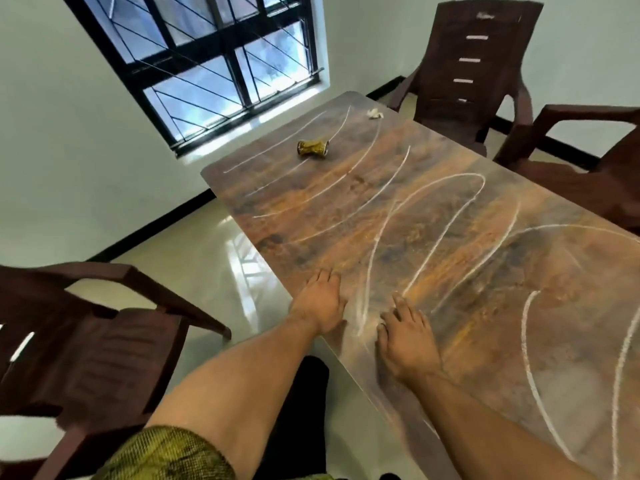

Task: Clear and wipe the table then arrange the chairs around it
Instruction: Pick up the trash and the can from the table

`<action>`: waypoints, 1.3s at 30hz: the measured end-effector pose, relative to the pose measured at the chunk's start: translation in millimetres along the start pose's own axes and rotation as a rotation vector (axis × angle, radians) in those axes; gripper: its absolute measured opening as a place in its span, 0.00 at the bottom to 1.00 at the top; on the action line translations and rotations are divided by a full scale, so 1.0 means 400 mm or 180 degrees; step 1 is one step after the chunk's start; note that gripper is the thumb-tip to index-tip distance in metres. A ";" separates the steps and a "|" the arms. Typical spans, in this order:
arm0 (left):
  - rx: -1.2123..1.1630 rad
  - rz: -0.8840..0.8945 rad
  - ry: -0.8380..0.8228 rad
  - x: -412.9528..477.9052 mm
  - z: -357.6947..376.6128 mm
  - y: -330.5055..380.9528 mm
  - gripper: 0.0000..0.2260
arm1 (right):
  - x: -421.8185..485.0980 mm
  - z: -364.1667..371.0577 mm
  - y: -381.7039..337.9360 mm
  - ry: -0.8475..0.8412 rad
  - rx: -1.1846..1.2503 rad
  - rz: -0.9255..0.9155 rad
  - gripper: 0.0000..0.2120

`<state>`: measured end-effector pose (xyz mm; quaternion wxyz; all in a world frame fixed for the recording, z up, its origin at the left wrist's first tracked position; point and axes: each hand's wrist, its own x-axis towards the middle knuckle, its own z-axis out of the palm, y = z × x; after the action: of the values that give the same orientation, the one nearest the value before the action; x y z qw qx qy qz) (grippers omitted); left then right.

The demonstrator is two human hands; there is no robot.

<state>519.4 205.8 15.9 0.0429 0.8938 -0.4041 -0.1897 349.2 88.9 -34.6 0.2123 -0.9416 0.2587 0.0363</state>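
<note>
A long brown wood-patterned table (pixel 433 202) carries looping white chalk-like lines across its top. A crushed gold can (pixel 312 148) lies on its side near the far end. A small crumpled white paper (pixel 374 114) sits at the far corner. My left hand (pixel 320 301) lies flat at the table's near left edge, fingers straight. My right hand (pixel 407 336) lies flat on the tabletop just to its right, fingers spread. Neither hand holds anything.
A dark brown plastic chair (pixel 86 348) stands at my left, off the table. Another brown chair (pixel 474 64) stands at the far end, and a third chair (pixel 581 174) at the right side. A barred window (pixel 207 64) fills the far wall above a glossy floor (pixel 207 271).
</note>
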 end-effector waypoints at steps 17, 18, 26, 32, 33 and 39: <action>0.0199 0.0462 -0.0159 0.542 -0.338 -0.444 0.25 | 0.587 -0.031 -0.352 0.0242 0.0227 0.0943 0.21; 0.0222 0.0469 -0.0110 0.556 -0.352 -0.446 0.24 | 0.610 -0.034 -0.357 0.0207 0.0229 0.0932 0.21; 0.0355 0.0689 -0.0111 0.730 -0.438 -0.482 0.23 | 0.816 -0.093 -0.416 0.0287 0.0225 0.1006 0.23; 0.0304 0.1018 -0.0074 0.970 -0.464 -0.554 0.27 | 0.983 -0.086 -0.448 0.0298 0.0332 0.1451 0.24; 0.0308 0.1065 -0.0058 1.012 -0.460 -0.567 0.28 | 1.004 -0.080 -0.456 0.0261 0.0340 0.1557 0.25; 0.0439 0.1407 -0.0272 1.249 -0.504 -0.574 0.33 | 1.173 -0.112 -0.461 0.0370 0.0488 0.2191 0.25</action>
<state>1057.2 -24.8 -2.5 0.0050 0.7755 -0.6034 -0.1853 845.4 -8.2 -7.2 0.2425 -0.7812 0.5743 0.0326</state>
